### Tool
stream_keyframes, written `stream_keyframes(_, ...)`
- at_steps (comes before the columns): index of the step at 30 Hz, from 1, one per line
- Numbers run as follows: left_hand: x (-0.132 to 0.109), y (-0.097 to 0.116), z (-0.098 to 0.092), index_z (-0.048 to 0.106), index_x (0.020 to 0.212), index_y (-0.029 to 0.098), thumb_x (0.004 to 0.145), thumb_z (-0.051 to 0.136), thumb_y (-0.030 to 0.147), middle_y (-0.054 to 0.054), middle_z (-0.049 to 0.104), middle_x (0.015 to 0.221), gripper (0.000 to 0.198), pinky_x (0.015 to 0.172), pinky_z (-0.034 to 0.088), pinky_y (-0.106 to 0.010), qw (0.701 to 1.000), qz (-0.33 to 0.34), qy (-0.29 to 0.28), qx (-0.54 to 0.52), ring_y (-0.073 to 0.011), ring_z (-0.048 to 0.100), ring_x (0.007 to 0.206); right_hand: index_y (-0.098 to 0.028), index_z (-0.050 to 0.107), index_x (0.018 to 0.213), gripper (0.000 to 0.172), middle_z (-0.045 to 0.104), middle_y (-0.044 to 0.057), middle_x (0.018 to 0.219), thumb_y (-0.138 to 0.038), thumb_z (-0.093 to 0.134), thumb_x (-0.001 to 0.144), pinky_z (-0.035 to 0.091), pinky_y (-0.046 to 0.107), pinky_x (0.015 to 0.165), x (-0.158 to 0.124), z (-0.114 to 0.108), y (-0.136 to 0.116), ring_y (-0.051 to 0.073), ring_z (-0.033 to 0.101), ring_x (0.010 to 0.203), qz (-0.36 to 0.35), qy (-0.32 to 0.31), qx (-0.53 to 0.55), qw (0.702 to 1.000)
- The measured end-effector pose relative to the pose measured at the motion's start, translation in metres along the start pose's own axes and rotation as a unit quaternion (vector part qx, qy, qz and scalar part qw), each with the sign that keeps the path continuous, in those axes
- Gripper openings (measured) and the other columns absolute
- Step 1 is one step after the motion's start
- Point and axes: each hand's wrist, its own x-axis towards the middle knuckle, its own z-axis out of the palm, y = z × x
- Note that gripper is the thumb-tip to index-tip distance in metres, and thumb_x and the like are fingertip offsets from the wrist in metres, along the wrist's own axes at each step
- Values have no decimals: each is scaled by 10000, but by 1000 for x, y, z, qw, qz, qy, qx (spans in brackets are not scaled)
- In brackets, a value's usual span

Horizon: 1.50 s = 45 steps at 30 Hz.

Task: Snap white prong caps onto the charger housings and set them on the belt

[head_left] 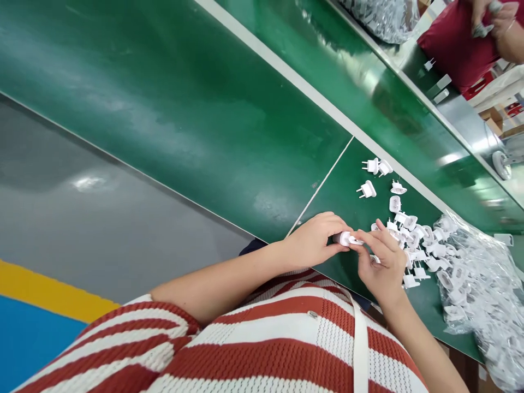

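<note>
Between the fingertips of both hands, close to the table's near edge, is a small white plug piece (344, 238). My left hand (313, 240) pinches its left end, where a greyish part shows by the thumb. My right hand (382, 262) closes thumb and fingers on its right end; the fingers hide some of it. Just right of my right hand lies a loose heap of white two-pin plugs (417, 240). Farther off, a few single plugs (367, 189) rest on the green table, pins pointing left.
A clear plastic bag (483, 295) full of white plugs lies at the right. The green table (164, 109) has a pale strip (286, 71) along it. Beyond a raised metal edge, another person's hands (491, 22) hold something small near a second bag (385, 19).
</note>
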Motion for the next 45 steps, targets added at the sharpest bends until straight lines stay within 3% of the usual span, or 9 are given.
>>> stream_keyframes(7,-1,-3,5,729,1123,157,945,701,237,-70,777,1083,197,1039,498,-420,999,9,14,30,-231,668,995,-249,754,1062,209,787,17,924,-123,632,948,642,439,994,-12,18,-3,172,750,791,34,73,11,997)
stream_keyframes(14,-2,-2,4,735,1110,180,920,719,264,-75,773,1074,208,984,538,-419,998,-9,18,64,-254,668,1034,-247,737,1054,167,770,19,933,-159,620,976,444,576,1183,-17,24,3,182,725,862,33,68,23,997)
stream_keyframes(19,-16,-9,2,519,1488,243,940,697,284,-83,725,1298,578,1084,554,-440,993,-36,41,102,-240,686,1194,-278,729,1105,188,782,15,977,-171,628,987,407,576,1174,-25,35,-2,242,683,1140,75,73,46,993)
stream_keyframes(25,-25,-23,-2,702,1280,291,1004,632,251,-49,775,1213,287,981,638,-345,961,125,115,217,-208,752,1099,-284,680,1217,274,782,14,1071,-166,645,972,402,562,1195,-29,52,-3,193,722,980,107,92,74,987)
stream_keyframes(31,-30,-33,1,580,1462,481,988,629,258,-11,770,1253,526,935,675,-365,959,133,121,221,-239,775,1081,-284,714,1119,238,791,7,980,-157,576,973,447,558,1189,-31,63,2,187,752,868,94,114,57,987)
stream_keyframes(37,-29,-50,-10,711,1285,505,909,698,395,10,739,1281,392,1043,618,-451,986,31,71,146,-304,743,1162,-281,724,1126,268,808,-14,943,-147,589,938,544,521,1118,-26,71,11,180,779,813,46,136,40,989)
stream_keyframes(41,-11,-37,-24,853,1012,360,725,835,540,-40,816,1074,339,1014,625,-492,986,-149,78,-7,-363,778,1053,-260,559,1484,561,751,68,1289,-328,693,944,592,503,1058,-37,62,14,279,751,1128,-3,142,17,990)
stream_keyframes(43,10,-22,-38,852,925,290,627,885,579,-61,828,989,416,982,636,-499,975,-193,98,-45,-375,787,998,-274,495,1555,630,690,91,1395,-413,677,967,617,443,1015,-53,52,13,298,701,1232,35,174,37,983)
stream_keyframes(45,41,-5,-56,828,909,234,583,902,614,-85,827,947,506,969,639,-504,975,-182,123,-30,-369,789,972,-318,661,1398,397,764,70,1257,-419,608,1017,645,351,903,-75,41,11,263,750,1102,122,232,87,961)
